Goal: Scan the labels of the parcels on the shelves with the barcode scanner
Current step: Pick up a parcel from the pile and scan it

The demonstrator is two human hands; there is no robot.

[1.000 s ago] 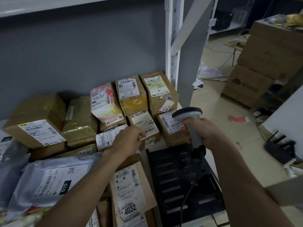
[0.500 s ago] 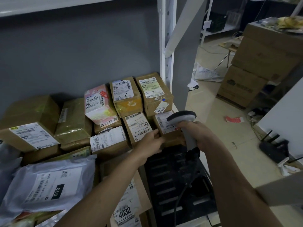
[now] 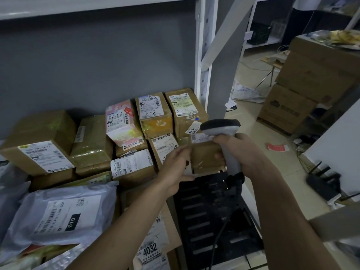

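While a second ago the left hand [image 3: 176, 168] was resting on a parcel further left in the pile, it has now slid across toward the middle of the frame and closed on the small brown box [image 3: 206, 155] at the right end of the front row. Its fingers curl against the box's left face and the thumb runs along the bottom edge. The box looks drawn slightly out and tilted up from its neighbours, though whether it is fully clear of the shelf I cannot tell.

The right hand [image 3: 243, 151] is wrapped firmly round the grey handle of the barcode scanner [image 3: 221, 127], and it has crept in closer too. The scanner head now hangs right over the box's top edge, where a white label [image 3: 200, 137] shows just left of it. The cable trails down over the black slatted tray [image 3: 212, 221] at lower centre.

So I'd say the person has picked the next parcel and is lining label and scanner up; the head sits so close above the label that it may need pulling back or angling before it reads. The other parcels [image 3: 153, 112] at centre and the grey mailer bag [image 3: 64, 215] at lower left lie untouched.
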